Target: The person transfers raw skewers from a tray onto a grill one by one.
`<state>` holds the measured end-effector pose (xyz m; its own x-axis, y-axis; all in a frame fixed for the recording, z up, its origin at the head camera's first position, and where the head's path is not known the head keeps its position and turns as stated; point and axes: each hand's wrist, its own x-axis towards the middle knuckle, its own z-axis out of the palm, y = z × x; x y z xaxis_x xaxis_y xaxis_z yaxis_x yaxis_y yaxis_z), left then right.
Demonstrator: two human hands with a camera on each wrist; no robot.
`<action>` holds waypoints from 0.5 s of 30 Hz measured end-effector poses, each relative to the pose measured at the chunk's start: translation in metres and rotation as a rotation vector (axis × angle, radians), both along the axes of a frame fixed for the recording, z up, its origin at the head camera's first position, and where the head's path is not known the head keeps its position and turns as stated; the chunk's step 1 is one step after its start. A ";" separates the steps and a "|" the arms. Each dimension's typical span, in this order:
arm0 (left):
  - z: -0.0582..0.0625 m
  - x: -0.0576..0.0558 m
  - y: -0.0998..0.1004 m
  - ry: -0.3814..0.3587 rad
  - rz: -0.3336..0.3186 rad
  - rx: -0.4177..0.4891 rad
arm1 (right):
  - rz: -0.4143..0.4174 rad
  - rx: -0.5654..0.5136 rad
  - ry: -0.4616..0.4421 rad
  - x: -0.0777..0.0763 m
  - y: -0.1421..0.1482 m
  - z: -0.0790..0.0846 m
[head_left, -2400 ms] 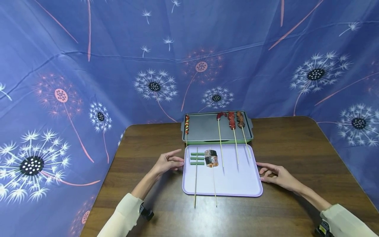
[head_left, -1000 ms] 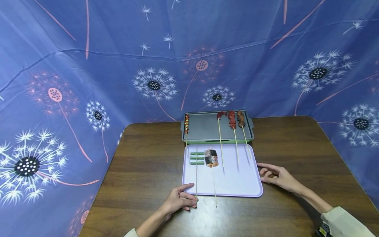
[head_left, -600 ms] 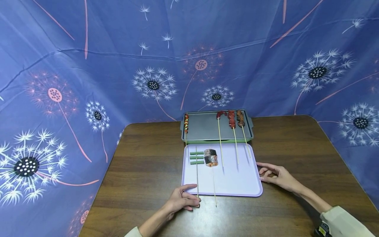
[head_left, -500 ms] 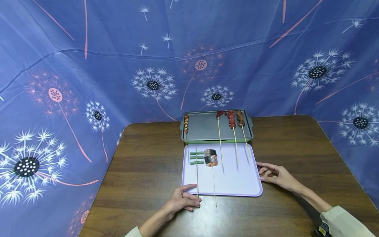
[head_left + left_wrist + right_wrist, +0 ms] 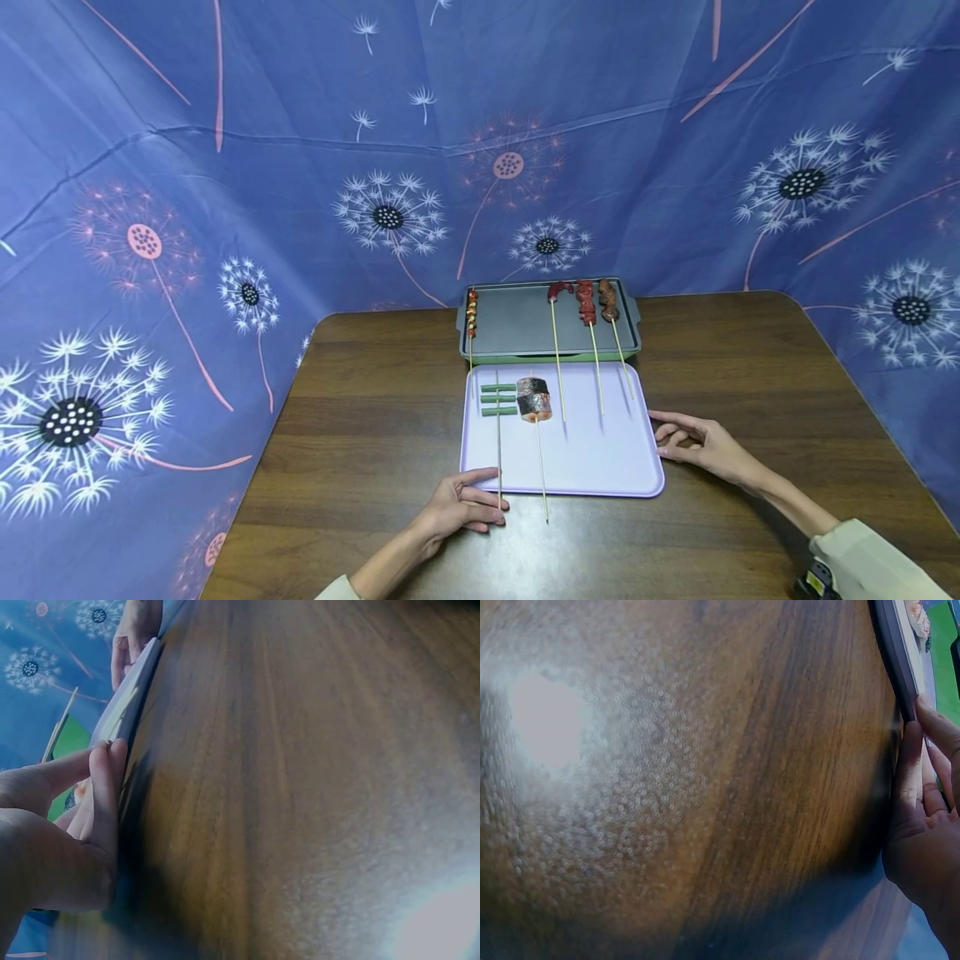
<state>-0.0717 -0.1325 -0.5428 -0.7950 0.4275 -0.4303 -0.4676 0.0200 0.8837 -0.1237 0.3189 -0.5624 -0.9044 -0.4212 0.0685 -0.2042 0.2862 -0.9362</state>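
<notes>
In the head view my left hand (image 5: 454, 508) pinches the bottom end of the stick of a skewer with several green bean-like pieces (image 5: 491, 399). The left wrist view shows that stick's tip between the fingertips (image 5: 99, 754). This skewer lies on a pale purple tray (image 5: 600, 458), its stick crossing the front rim. Beside it lies a skewer of two thick fish-like chunks with dark skin (image 5: 535, 398). At the tray's right edge, my right hand (image 5: 707, 447) holds the rim between thumb and finger. In the right wrist view the fingertips (image 5: 913, 739) meet at the tray edge.
Behind the tray stands a grey griddle (image 5: 513, 321) with a green base. On it are a narrow colourful skewer (image 5: 472, 313), a curved dark red one (image 5: 560, 291), a red meat one (image 5: 587, 303) and a brown one (image 5: 608, 301). Their sticks reach over the tray. A blue curtain (image 5: 300, 125) hangs behind.
My left hand has left the tray's left edge, come toward the front and taken hold of the green skewer's stick, whose lower end shifted slightly right. The right hand stayed at the tray.
</notes>
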 end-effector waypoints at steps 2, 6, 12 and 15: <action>0.000 0.001 -0.001 -0.003 0.004 0.004 | -0.003 0.010 -0.001 0.000 0.000 0.000; 0.001 0.002 -0.002 -0.008 0.007 0.008 | -0.008 0.001 -0.006 -0.001 0.000 0.001; 0.004 0.004 -0.003 0.003 0.001 0.013 | -0.014 0.016 -0.004 0.001 -0.001 0.002; 0.007 0.005 -0.004 0.018 -0.011 0.013 | -0.014 0.016 -0.007 0.001 -0.002 0.002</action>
